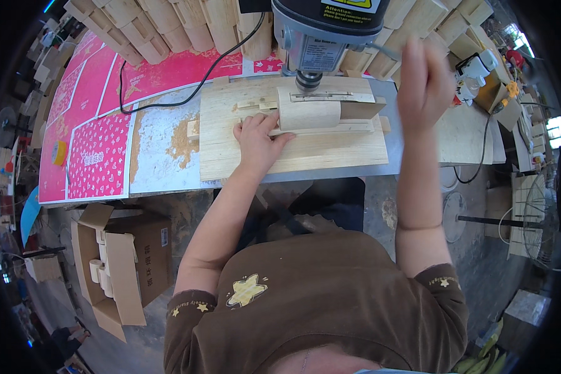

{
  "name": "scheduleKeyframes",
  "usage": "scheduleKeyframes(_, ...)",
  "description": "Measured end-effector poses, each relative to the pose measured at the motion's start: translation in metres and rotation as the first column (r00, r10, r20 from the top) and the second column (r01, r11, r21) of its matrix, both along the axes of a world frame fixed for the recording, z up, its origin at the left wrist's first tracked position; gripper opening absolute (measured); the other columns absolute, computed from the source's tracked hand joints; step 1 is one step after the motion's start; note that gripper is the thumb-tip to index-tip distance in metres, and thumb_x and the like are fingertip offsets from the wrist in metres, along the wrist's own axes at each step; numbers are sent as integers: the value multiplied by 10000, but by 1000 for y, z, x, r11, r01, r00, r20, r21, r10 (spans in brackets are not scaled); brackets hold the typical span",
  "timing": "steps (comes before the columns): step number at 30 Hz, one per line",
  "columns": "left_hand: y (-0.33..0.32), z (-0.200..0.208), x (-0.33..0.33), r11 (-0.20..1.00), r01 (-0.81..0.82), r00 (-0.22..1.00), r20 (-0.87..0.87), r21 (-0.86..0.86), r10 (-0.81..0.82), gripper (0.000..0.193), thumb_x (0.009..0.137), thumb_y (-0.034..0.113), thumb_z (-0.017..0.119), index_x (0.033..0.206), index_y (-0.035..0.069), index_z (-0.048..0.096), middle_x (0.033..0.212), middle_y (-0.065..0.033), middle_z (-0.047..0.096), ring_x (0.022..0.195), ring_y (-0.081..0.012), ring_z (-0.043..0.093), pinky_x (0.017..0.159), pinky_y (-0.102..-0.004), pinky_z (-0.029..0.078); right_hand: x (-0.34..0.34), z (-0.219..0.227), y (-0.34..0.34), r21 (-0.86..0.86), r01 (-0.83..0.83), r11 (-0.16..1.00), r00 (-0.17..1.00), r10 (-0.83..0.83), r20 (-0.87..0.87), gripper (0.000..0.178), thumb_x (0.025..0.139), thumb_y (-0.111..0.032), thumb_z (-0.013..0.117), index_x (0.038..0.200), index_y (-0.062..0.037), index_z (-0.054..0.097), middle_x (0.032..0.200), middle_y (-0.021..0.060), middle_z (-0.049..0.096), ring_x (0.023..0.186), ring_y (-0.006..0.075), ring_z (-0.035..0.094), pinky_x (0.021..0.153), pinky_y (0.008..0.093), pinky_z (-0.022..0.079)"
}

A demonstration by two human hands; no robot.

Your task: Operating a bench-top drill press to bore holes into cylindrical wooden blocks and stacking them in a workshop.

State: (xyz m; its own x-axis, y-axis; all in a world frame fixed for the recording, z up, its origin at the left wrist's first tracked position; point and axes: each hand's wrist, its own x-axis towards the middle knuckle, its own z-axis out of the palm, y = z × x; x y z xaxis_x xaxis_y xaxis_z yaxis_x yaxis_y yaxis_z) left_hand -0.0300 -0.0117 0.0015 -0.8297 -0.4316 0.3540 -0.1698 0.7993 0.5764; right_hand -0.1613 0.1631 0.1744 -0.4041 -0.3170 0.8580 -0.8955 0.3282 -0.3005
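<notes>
A pale, rounded wooden block [308, 115] lies in a jig of wooden strips on a flat wooden board [330, 148]. My left hand [259, 141] grips its left end, with the thumb along the near side and the fingers at the end. Over the block stands a drill press [321, 50], its chuck [308, 80] close above the far part. The bit's tip cannot be made out. Raised at the right, my right hand [422, 84] is closed round the press's lever [385, 51], slightly blurred. A flat wooden piece [363, 110] sticks out at the block's right.
Several stacked wooden pieces [149, 37] line the table's back edge. A black cable [199, 93] loops over the pink patterned table cover [100, 153]. Yellow tape [58, 153] sits at the left. An open cardboard box [146, 258] with pale rolls stands on the floor.
</notes>
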Motion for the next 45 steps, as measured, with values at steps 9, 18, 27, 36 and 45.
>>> scheduleKeyframes(9, 2, 9, -11, 976, 22, 997, -83, 215, -4, 420, 554, 249, 803, 915, 92, 654, 864, -22, 542, 882, -199, 519, 865, -365, 302, -121, 35, -45, 105, -84, 991, 937, 43, 346, 354, 828, -316, 564, 852, 33, 616, 740, 163, 612, 731, 260, 592, 656, 362, 446)
scheduleKeyframes(18, -22, 21, 5, 920, 234, 957, -240, 314, -162, 297, 584, 130, 785, 827, 30, 647, 737, -25, 539, 689, -147, 534, 670, -273, 434, -35, -97, 39, 360, -463, 810, 614, 1, 789, 376, 763, -227, 713, 1058, -21, 603, 921, 48, 624, 848, 124, 558, 755, 266, 454)
scheduleKeyframes(27, -100, 85, 118, 712, 45, 996, -89, 701, 24, 302, 644, 174, 778, 826, -30, 649, 724, -33, 620, 614, -80, 551, 602, -215, 439, -21, -97, 84, 165, -545, 822, 402, 83, 912, 334, 733, -114, 689, 1036, 3, 610, 942, 27, 613, 875, 112, 542, 784, 249, 427)
scheduleKeyframes(36, -158, 51, 295, 275, -174, 629, -108, 946, 770, 346, 707, 251, 745, 927, 12, 626, 825, -48, 628, 668, -125, 579, 588, -247, 440, -5, -110, 78, 229, -605, 762, 539, 181, 823, 361, 718, -154, 681, 1033, 4, 602, 949, 37, 583, 904, 131, 530, 824, 268, 412)
scheduleKeyframes(45, -262, -77, 506, -111, 77, -136, 121, 991, 983, 402, 787, 380, 658, 1066, 118, 535, 856, -48, 587, 639, -158, 539, 547, -288, 448, 12, -95, 70, 150, -609, 779, 397, 136, 908, 288, 742, -154, 674, 991, -27, 606, 877, -5, 574, 827, 103, 504, 768, 240, 390)
